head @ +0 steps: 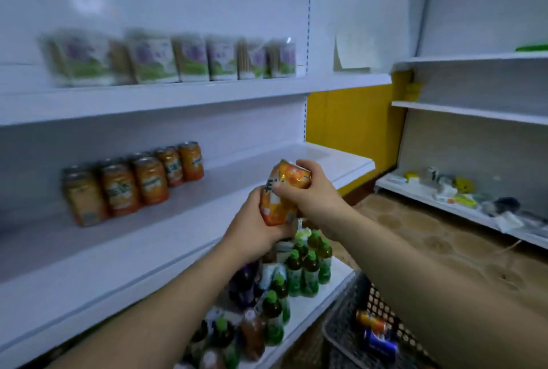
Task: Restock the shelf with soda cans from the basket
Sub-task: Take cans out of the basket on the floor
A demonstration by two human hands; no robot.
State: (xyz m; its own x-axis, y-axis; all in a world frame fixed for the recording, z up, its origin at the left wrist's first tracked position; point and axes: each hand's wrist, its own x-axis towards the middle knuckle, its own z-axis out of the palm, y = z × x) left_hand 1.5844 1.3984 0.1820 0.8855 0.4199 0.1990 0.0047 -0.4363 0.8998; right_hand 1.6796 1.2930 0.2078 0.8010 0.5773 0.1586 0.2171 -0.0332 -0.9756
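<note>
An orange soda can (283,194) is held tilted in front of the middle shelf (237,170). My left hand (255,229) grips its lower part from below. My right hand (311,194) wraps its upper part from the right. Several orange cans (133,182) stand in a row on the left of that shelf. A dark mesh basket (350,318) sits at the lower right under my right forearm, with an orange can (369,321) and a blue can (381,342) visible inside.
Green-capped and dark bottles (299,268) crowd the bottom shelf below my hands. White and purple cartons (166,57) line the top shelf. Another shelf unit on the right holds small loose items (456,194). A patterned brown floor (430,238) lies between the two units.
</note>
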